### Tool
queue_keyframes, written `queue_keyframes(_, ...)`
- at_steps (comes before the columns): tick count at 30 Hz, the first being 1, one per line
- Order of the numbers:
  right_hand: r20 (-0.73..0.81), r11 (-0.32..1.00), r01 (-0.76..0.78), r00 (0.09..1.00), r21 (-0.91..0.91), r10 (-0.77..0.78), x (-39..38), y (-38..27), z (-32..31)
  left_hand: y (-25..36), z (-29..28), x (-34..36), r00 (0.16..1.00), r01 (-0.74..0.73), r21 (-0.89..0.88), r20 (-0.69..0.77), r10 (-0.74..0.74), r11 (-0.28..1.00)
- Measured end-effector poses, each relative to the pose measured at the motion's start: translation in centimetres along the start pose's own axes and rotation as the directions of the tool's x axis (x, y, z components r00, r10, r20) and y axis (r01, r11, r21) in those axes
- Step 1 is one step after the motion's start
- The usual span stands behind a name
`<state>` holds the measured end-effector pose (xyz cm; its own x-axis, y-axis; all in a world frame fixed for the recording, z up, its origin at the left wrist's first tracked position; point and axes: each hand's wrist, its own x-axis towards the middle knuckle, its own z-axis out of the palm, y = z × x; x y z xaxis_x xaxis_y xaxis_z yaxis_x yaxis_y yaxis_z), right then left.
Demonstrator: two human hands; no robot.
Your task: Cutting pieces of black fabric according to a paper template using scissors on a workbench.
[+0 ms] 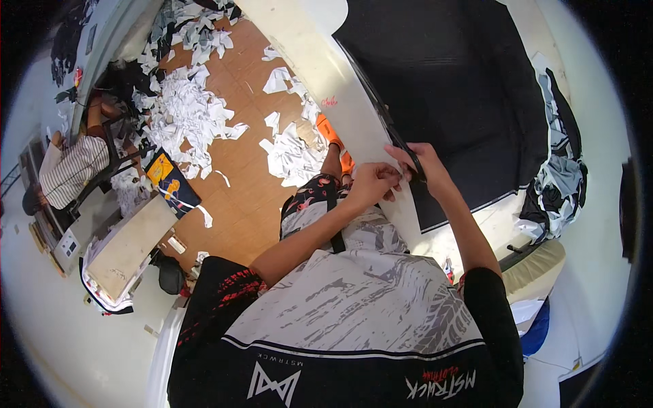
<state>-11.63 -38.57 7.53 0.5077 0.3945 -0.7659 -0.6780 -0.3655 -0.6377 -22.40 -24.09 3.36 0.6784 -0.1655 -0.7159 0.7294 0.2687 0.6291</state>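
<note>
A large sheet of black fabric [462, 88] lies on the white table [360, 129], with a narrow dark edge along its left side. My right hand [430, 170] is closed around the dark handles of a pair of scissors [416, 165], at the lower left edge of the fabric. The scissors' blades blend into the dark cloth, so how far they are apart is unclear. Just left of it, over the table's near edge, my left hand [375, 183] has its fingers curled and pinched together. Whatever may be between those fingertips is hidden.
White and grey cloth scraps [187, 115] are heaped on the brown floor [238, 173] to the left. A person [75, 170] in a striped top sits at the far left beside a pale table [132, 238]. Bundled black and grey fabric [561, 173] hangs at the table's right edge.
</note>
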Motion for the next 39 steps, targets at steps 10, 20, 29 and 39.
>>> queue_keyframes(10,-0.067,0.998,0.004,0.998,-0.059,-0.008,1.9,-1.9,0.5,-0.2,0.3,-0.1,1.0,0.009,-0.035,0.024,-0.008,0.999)
queue_keyframes(20,-0.14,0.954,0.095,0.98,-0.283,-0.139,-2.1,-0.1,1.5,2.8,-6.9,-1.3,0.993,-0.053,0.033,-0.1,0.056,0.998)
queue_keyframes(29,-0.759,0.886,-0.075,0.551,-0.459,-0.346,-15.0,11.6,4.5,9.5,-25.3,-2.2,0.392,-0.322,0.451,-0.737,0.551,0.832)
queue_keyframes(39,-0.952,0.914,-0.276,0.149,-0.298,-0.266,-14.1,24.9,-1.8,17.1,-13.0,6.0,0.25,-0.225,0.969,0.163,0.954,-0.107)
